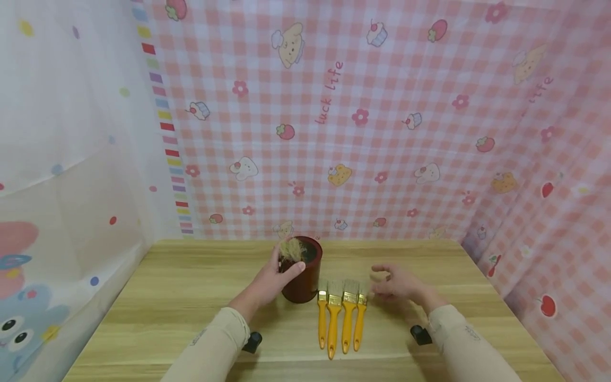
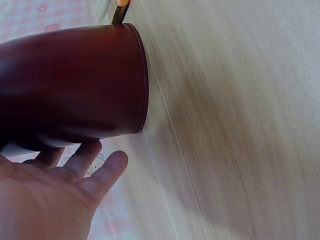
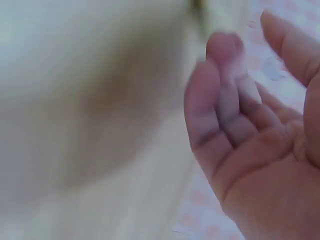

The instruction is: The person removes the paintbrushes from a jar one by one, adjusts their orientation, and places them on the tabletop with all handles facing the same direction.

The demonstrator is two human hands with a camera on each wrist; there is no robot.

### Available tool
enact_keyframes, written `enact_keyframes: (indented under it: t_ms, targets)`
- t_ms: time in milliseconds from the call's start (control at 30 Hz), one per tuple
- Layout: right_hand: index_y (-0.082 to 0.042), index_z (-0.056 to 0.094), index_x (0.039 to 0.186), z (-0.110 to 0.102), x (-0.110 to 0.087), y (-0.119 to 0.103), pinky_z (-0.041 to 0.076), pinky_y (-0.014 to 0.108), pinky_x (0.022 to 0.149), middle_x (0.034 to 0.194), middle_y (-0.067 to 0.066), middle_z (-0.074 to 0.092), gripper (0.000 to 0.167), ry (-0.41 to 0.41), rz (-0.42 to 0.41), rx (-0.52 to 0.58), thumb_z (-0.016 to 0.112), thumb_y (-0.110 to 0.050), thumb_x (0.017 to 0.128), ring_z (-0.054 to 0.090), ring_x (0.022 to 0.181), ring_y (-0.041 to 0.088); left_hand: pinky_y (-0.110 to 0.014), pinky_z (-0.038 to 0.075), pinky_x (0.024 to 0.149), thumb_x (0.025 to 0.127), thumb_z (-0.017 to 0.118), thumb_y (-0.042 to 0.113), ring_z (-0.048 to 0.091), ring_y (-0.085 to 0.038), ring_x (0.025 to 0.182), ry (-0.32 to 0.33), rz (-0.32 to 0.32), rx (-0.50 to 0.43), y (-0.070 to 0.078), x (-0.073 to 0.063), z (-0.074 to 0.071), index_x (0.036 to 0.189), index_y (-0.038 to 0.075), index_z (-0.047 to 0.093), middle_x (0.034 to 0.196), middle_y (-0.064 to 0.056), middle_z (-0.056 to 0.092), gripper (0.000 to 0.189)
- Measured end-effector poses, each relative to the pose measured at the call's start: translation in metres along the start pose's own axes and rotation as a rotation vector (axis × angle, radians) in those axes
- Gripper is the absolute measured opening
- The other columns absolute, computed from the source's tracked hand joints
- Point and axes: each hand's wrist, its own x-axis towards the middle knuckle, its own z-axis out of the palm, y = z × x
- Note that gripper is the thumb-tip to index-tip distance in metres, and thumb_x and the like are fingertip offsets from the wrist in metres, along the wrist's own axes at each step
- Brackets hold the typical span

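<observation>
A dark red-brown cylindrical pot (image 1: 305, 281) stands upright on the table, with a pale straw-coloured tuft (image 1: 292, 249) showing at its mouth. My left hand (image 1: 273, 278) holds the pot from its left side, thumb over the near part of the rim. In the left wrist view, the fingertips (image 2: 90, 147) lie along the pot's wall, and the lowest finger stands off it. Right of the pot lie several flat paintbrushes (image 1: 334, 318), bristles pointing away and yellow handles towards me. Nothing is in my right hand (image 1: 396, 284), its fingers loosely bent just right of the brush heads.
Light wood forms the tabletop (image 1: 200, 297). A pink checked cloth (image 1: 315, 159) hangs behind it, with a white patterned cloth (image 1: 71, 159) on the left. Small black pieces (image 1: 253, 342) sit under both wrists. The right wrist view is blurred.
</observation>
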Motion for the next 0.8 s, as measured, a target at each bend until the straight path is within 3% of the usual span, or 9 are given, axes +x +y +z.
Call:
enact_keyframes:
  t_ms: [100,233,333,433,600,800]
  targets:
    - [0.007,0.037,0.161,-0.014,0.008,-0.024,0.063,0.048,0.086,0.109,0.023,0.074,0.072,0.064,-0.040,-0.056,0.072,-0.019,0.104,0.073,0.093,0.030,-0.072,0.029,0.126,0.094,0.063,0.078,0.026,-0.047,0.163,0.004,0.002,0.001,-0.001,0.000,-0.001,0.167,0.054,0.008,0.178,-0.019,0.022,0.095]
    - [0.001,0.045,0.159,-0.021,0.021,-0.064,0.061,0.041,0.084,0.110,0.017,0.076,0.067,0.161,-0.128,-0.125,0.073,-0.020,0.103,0.073,0.097,0.030,-0.072,0.029,0.126,0.094,0.063,0.077,0.026,-0.047,0.163,-0.001,0.005,0.003,-0.001,-0.001,-0.002,0.168,0.053,0.008,0.178,-0.019,0.021,0.095]
    - [-0.005,0.056,0.154,-0.012,0.032,-0.095,0.059,0.036,0.078,0.105,0.010,0.077,0.060,0.240,-0.206,-0.218,0.076,-0.023,0.100,0.073,0.091,0.024,-0.073,0.029,0.125,0.095,0.063,0.077,0.026,-0.047,0.162,-0.006,0.003,0.006,0.001,-0.002,-0.002,0.169,0.051,0.007,0.178,-0.020,0.022,0.096]
    - [-0.009,0.062,0.149,0.006,0.043,-0.120,0.060,0.035,0.077,0.104,0.006,0.077,0.054,0.269,-0.280,-0.295,0.078,-0.025,0.099,0.073,0.090,0.017,-0.073,0.029,0.125,0.095,0.063,0.076,0.027,-0.048,0.162,-0.009,0.000,0.005,0.002,-0.002,-0.002,0.169,0.051,0.007,0.178,-0.020,0.022,0.096]
    - [-0.013,0.064,0.148,0.041,0.060,-0.144,0.063,0.034,0.079,0.105,0.002,0.079,0.053,0.146,-0.369,-0.316,0.081,-0.020,0.098,0.074,0.091,0.013,-0.073,0.029,0.124,0.095,0.062,0.078,0.026,-0.048,0.162,-0.027,0.002,-0.020,0.001,0.000,-0.003,0.170,0.048,0.006,0.178,-0.020,0.019,0.098]
    - [-0.016,0.066,0.147,0.063,0.073,-0.160,0.064,0.032,0.082,0.111,0.004,0.081,0.058,0.025,-0.417,-0.381,0.086,-0.016,0.093,0.076,0.102,0.017,-0.071,0.029,0.125,0.095,0.061,0.078,0.026,-0.046,0.163,-0.041,0.005,-0.043,0.000,0.000,-0.004,0.172,0.040,0.002,0.179,-0.019,0.019,0.104]
